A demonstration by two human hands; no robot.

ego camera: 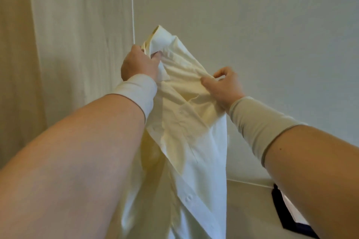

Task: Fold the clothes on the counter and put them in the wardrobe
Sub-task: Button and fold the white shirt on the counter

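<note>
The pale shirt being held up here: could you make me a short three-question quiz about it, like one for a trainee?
1. True or false: the pale shirt lies flat on a counter.
2. Which of the hands grips the shirt near its collar? A) left hand B) right hand C) neither
3. Fill in: the lower part of the shirt ____ down between the forearms.

Key:
1. False; it is held up in the air in front of a pale wall.
2. A; the right hand pinches the cloth lower and to the side.
3. hangs
</note>
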